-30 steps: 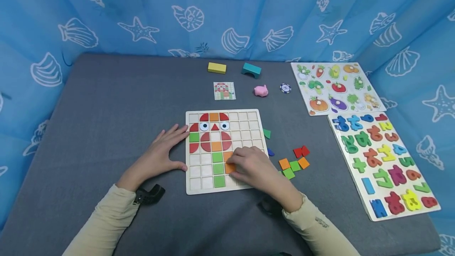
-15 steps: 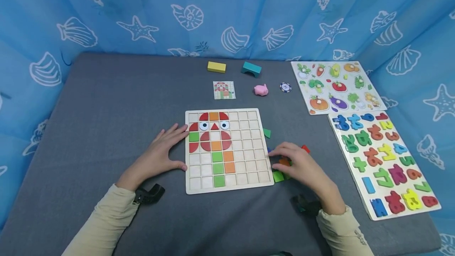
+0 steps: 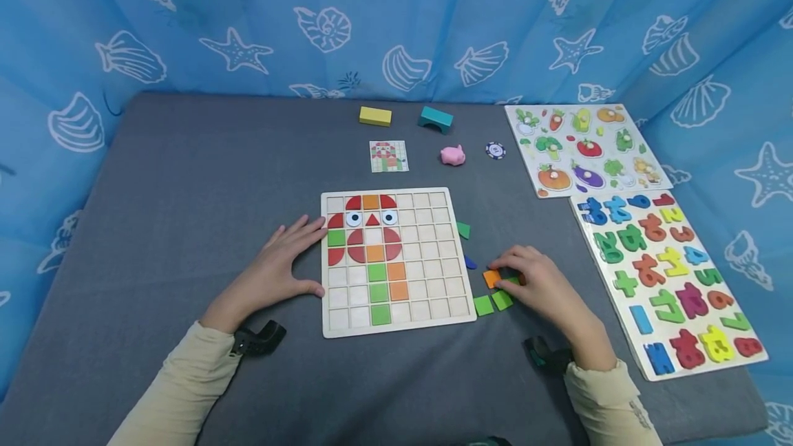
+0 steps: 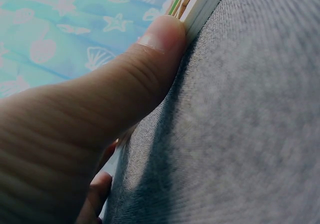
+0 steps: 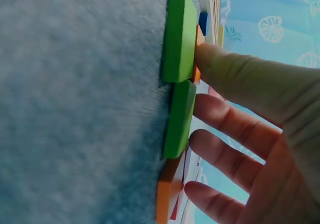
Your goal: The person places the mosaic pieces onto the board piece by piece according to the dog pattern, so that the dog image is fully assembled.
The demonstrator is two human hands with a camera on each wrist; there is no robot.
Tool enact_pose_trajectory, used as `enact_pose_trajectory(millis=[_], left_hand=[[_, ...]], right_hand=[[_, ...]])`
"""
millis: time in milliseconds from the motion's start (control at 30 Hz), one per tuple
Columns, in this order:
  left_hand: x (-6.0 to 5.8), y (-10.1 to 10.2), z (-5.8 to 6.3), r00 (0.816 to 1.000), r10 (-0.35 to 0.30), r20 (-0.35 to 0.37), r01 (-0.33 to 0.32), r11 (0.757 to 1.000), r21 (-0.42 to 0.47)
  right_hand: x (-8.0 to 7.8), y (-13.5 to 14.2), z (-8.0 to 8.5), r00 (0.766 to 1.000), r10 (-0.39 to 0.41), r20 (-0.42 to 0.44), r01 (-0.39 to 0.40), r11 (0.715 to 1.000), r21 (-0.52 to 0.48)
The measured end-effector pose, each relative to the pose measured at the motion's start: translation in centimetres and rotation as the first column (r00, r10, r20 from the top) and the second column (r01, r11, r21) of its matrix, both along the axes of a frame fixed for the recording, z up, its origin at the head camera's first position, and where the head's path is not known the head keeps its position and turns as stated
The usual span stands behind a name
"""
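Note:
My left hand [image 3: 275,267] is spread along the left edge of a wooden grid board [image 3: 434,281], its thumb [image 4: 165,39] against the edge in the left wrist view. Red, orange and green pieces and two eye discs form a figure in the grid. To the right of the board, my right hand [image 3: 535,281] has thumb and index finger at opposite sides of an orange square tile [image 3: 491,279]. Green square tiles [image 3: 483,305] lie just below it. In the right wrist view the thumb touches the orange tile and the other fingers hang near a green tile [image 5: 180,119].
A picture card [image 3: 389,156], a yellow block [image 3: 375,116], a teal arch block [image 3: 436,119], a pink pig [image 3: 453,155] and a chip [image 3: 495,151] stand behind the board. Vegetable [image 3: 588,150] and number puzzles [image 3: 672,288] lie at right. Green [image 3: 463,230] and blue pieces [image 3: 470,263] lie by the board.
My right hand has left the orange tile in the grid and moved right to the loose tiles. A green tile there now lies nearer the board. My left hand has stayed put.

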State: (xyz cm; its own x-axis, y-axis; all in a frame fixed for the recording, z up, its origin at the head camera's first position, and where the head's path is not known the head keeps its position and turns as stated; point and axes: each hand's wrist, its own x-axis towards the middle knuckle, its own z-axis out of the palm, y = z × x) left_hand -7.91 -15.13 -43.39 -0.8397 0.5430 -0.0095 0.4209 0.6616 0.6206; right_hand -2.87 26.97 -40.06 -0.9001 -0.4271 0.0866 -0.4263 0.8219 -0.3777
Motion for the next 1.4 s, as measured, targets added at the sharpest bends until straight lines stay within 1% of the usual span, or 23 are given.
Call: enact_pose_trajectory(millis=[167,300,367,433,567,667,800,933,1067,1133,1200,1300,1400], left_hand=[[-0.1,0.0,-0.1,1.000,-0.001,-0.005,0.001,1.000,-0.012],[-0.1,-0.1,-0.2,1.000,-0.001,-0.006,0.001,1.000,-0.016],[-0.1,-0.1,-0.2,1.000,-0.001,-0.008,0.001,1.000,-0.013],[-0.1,-0.2,-0.3,1.000,-0.004,-0.010,0.004,1.000,-0.005],[0.0,-0.3,-0.3,1.000,-0.001,-0.011,0.001,1.000,0.005],[0.0,-0.3,-0.4,1.000,-0.003,-0.011,0.003,1.000,0.004],[0.0,-0.2,-0.5,1.000,-0.009,-0.017,0.009,1.000,0.006],[0.0,-0.2,-0.4,1.000,-0.009,-0.026,0.009,1.000,0.012],[0.0,-0.2,-0.4,1.000,-0.008,-0.029,0.008,1.000,0.007],[0.0,-0.2,-0.4,1.000,-0.006,-0.029,0.007,1.000,0.007],[0.0,-0.2,-0.5,1.000,-0.005,-0.028,0.005,1.000,0.003],[0.0,-0.2,-0.4,1.000,-0.002,-0.023,0.002,1.000,0.003],[0.0,-0.2,-0.3,1.000,0.002,-0.015,-0.002,1.000,-0.002]], right_hand=[[-0.3,-0.3,0.2,1.000,0.023,0.020,-0.024,0.999,0.045],[-0.4,-1.1,0.6,1.000,0.000,0.025,-0.001,0.999,0.042],[-0.6,-2.1,0.9,1.000,-0.009,0.028,0.009,1.000,0.015],[-0.9,-3.5,1.2,1.000,0.003,0.025,-0.003,1.000,-0.011],[-1.6,-6.8,1.2,0.998,0.070,0.006,-0.070,0.997,-0.019],[-2.1,-9.0,0.8,0.994,0.105,0.006,-0.105,0.994,0.005],[-2.4,-10.8,0.3,0.995,0.099,-0.001,-0.099,0.994,0.049],[-2.7,-11.5,0.0,0.997,0.074,-0.023,-0.072,0.995,0.074],[-2.7,-11.6,0.3,0.998,0.065,-0.004,-0.064,0.994,0.084],[-2.6,-11.1,0.6,0.998,0.055,0.005,-0.056,0.996,0.071],[-2.2,-10.2,0.9,1.000,0.028,0.002,-0.028,0.999,0.040],[-1.3,-7.6,1.4,0.998,-0.056,-0.023,0.055,0.998,-0.015],[0.1,-4.3,1.5,0.985,-0.165,-0.055,0.162,0.986,-0.043]])
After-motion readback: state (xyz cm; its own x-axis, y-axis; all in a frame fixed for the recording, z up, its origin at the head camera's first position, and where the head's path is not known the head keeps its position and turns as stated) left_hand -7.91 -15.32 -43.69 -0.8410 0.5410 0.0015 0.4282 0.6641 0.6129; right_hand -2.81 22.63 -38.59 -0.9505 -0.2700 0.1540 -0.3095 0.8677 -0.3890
